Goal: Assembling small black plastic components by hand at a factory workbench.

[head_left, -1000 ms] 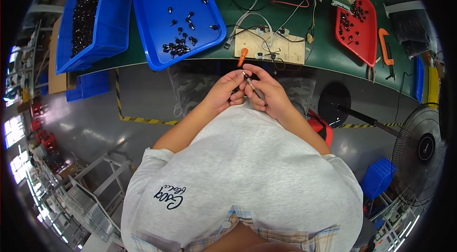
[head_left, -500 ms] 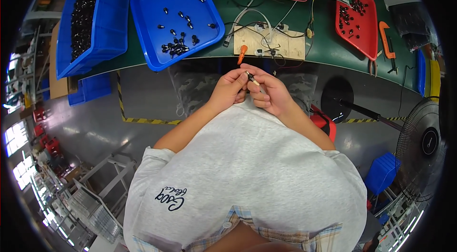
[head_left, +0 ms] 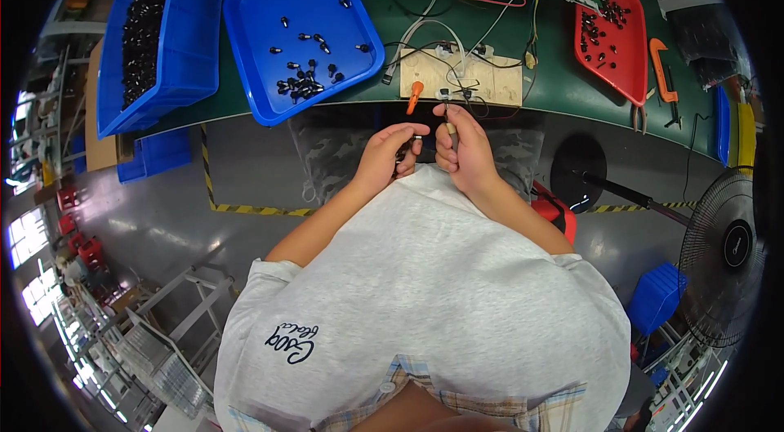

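Green bench [head_left: 555,93]: blue bins [head_left: 302,24] of black parts [head_left: 298,85].

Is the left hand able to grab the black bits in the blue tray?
Probably yes. The left hand is just below the blue tray, whose top is open, and nothing lies between them. It already pinches something small, though, so its fingers are busy.

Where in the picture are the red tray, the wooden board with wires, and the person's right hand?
red tray [head_left: 614,64]: head view, bare floor of the tray.
wooden board [head_left: 498,89]: head view, bare right part of its top.
right hand [head_left: 462,156]: head view, back of the hand.
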